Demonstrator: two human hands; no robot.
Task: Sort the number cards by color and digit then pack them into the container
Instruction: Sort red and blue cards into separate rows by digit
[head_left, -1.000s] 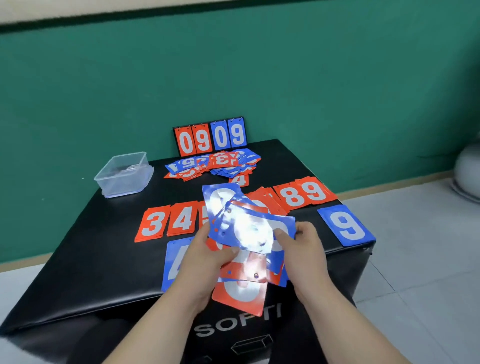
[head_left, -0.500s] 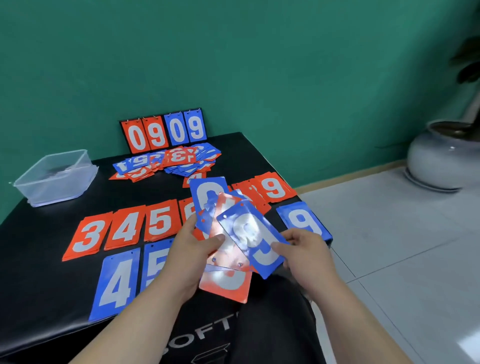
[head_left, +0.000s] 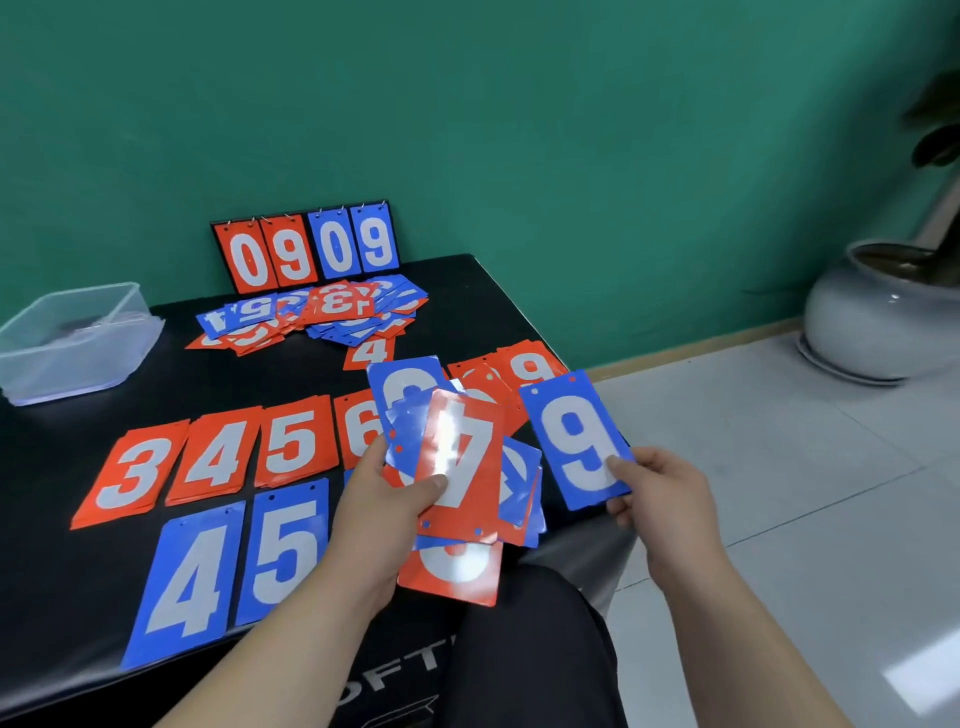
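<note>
Between right hand (head_left: 662, 493) fingers (head_left: 625, 506) and thumb, corner of blue 9 card (head_left: 574, 436)

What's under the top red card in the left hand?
Under the top red card, blue cards fan out and another red card pokes out below; their digits are mostly covered.

A green wall (head_left: 571, 130) over a pale tiled floor (head_left: 805, 493) — a grey plant pot (head_left: 872, 322) at right.

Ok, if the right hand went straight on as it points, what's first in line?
Probably the red 9 card, beyond the blue 9 card the right hand pinches; depth is unclear.
</note>
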